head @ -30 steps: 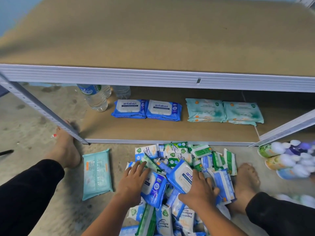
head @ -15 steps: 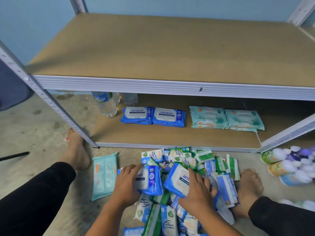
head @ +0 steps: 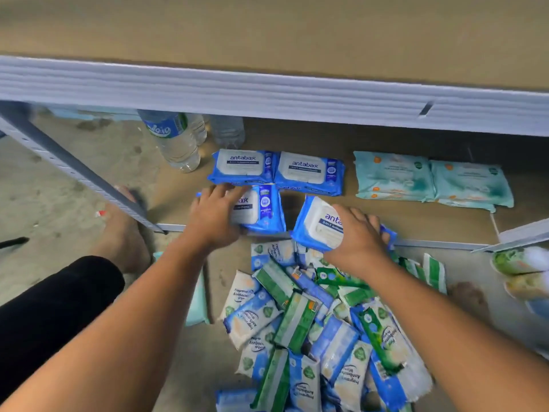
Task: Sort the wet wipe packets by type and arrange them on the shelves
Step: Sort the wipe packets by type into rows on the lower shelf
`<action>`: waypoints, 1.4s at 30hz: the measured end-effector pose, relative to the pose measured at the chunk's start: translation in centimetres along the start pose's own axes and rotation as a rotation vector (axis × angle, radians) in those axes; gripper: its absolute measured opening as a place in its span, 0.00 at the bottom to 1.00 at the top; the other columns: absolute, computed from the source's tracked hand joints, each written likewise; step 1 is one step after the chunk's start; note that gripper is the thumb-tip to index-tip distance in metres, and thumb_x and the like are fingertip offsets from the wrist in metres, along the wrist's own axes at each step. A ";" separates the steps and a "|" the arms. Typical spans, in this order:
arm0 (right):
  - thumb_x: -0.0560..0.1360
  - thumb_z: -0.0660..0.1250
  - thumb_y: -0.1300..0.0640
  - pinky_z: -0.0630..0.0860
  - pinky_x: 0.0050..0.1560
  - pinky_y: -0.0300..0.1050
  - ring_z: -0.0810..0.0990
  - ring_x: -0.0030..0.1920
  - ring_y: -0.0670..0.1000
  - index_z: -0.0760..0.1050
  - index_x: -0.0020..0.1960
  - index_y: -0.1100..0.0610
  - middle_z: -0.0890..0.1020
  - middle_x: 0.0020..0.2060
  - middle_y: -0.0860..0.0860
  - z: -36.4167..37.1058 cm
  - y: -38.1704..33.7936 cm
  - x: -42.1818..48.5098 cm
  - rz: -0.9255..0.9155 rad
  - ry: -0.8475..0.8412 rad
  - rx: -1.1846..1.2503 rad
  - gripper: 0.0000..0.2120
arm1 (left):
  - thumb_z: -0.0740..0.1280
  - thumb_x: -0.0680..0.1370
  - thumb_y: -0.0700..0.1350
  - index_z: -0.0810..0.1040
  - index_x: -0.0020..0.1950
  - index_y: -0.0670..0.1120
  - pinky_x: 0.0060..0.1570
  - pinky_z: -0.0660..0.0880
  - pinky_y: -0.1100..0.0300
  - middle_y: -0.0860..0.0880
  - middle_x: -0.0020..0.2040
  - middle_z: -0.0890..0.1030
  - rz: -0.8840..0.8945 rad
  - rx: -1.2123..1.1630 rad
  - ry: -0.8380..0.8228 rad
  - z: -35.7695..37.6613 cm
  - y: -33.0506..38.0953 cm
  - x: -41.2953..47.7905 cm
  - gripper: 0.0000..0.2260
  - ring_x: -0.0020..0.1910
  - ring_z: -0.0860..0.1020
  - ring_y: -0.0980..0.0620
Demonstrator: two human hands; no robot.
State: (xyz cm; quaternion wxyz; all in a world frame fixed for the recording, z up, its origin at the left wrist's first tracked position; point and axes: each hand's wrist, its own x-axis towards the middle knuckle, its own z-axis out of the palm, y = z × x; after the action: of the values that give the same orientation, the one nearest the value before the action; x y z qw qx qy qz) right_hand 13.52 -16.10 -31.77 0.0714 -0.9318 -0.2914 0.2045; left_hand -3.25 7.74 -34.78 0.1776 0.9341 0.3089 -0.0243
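So, early: few packs [head: 309, 173] on shelf [head: 430, 224]; left hand [head: 212, 217] grips blue pack [head: 263, 209], right hand [head: 356, 236] grips second pack [head: 316, 226]; big floor pile [head: 312, 322] left.

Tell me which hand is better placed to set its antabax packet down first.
Left. The left hand has the left packet level over the lower shelf, against the shelved antabax row. The right hand holds the right packet tilted at the shelf's front edge.

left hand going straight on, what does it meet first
Likely the left blue packet on the lower shelf, just ahead of the left hand and its held packet; depth is unclear.
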 end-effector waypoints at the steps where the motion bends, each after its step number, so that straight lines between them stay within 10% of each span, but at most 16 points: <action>1: 0.62 0.77 0.49 0.65 0.57 0.52 0.63 0.66 0.55 0.58 0.74 0.39 0.68 0.66 0.43 0.0 0.0 1.6 -0.002 0.004 -0.002 0.46 | 0.77 0.65 0.58 0.64 0.77 0.59 0.67 0.68 0.42 0.48 0.73 0.69 -0.006 0.013 -0.006 -0.2 -0.3 1.9 0.43 0.69 0.67 0.40; 10: 0.64 0.77 0.47 0.66 0.61 0.57 0.65 0.67 0.59 0.54 0.73 0.38 0.70 0.69 0.47 -0.2 -0.3 12.1 0.006 0.077 0.013 0.46 | 0.75 0.64 0.60 0.66 0.75 0.60 0.67 0.68 0.37 0.45 0.72 0.70 0.020 0.083 -0.025 0.5 -2.0 13.6 0.40 0.71 0.66 0.38; 16: 0.63 0.77 0.54 0.67 0.65 0.59 0.65 0.67 0.59 0.59 0.66 0.39 0.72 0.62 0.50 -1.5 -2.4 15.6 -0.021 0.082 0.033 0.39 | 0.70 0.71 0.42 0.66 0.77 0.55 0.74 0.61 0.40 0.41 0.79 0.61 -0.030 -0.032 -0.020 2.5 -2.3 16.0 0.35 0.77 0.58 0.37; 21: 0.64 0.74 0.56 0.65 0.57 0.46 0.66 0.67 0.59 0.62 0.67 0.42 0.70 0.63 0.49 -1.8 -4.2 17.8 -0.133 0.011 -0.045 0.36 | 0.69 0.69 0.40 0.74 0.71 0.54 0.68 0.64 0.50 0.40 0.69 0.67 -0.056 -0.057 0.168 3.2 -2.2 14.7 0.30 0.64 0.67 0.34; 27: 0.65 0.75 0.53 0.66 0.69 0.55 0.65 0.71 0.59 0.58 0.76 0.39 0.67 0.70 0.51 -0.4 -5.3 19.3 -0.232 -0.058 -0.164 0.45 | 0.68 0.69 0.38 0.72 0.73 0.53 0.67 0.65 0.50 0.43 0.66 0.69 -0.050 -0.099 0.160 3.1 -2.5 14.4 0.32 0.63 0.67 0.36; 42: 0.74 0.68 0.50 0.47 0.76 0.65 0.38 0.80 0.60 0.44 0.79 0.34 0.44 0.81 0.50 1.4 -4.5 18.5 -0.207 -0.059 -0.318 0.44 | 0.69 0.67 0.42 0.70 0.75 0.52 0.71 0.64 0.49 0.43 0.70 0.69 -0.063 -0.148 0.080 2.6 -2.2 13.8 0.34 0.67 0.66 0.37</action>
State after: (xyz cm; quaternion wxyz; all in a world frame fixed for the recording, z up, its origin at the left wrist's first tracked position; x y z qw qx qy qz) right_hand 24.42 -1.78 -38.17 -0.0646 -0.8900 -0.4161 0.1747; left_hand 6.80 16.35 -40.06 0.2330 0.9085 0.3457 0.0305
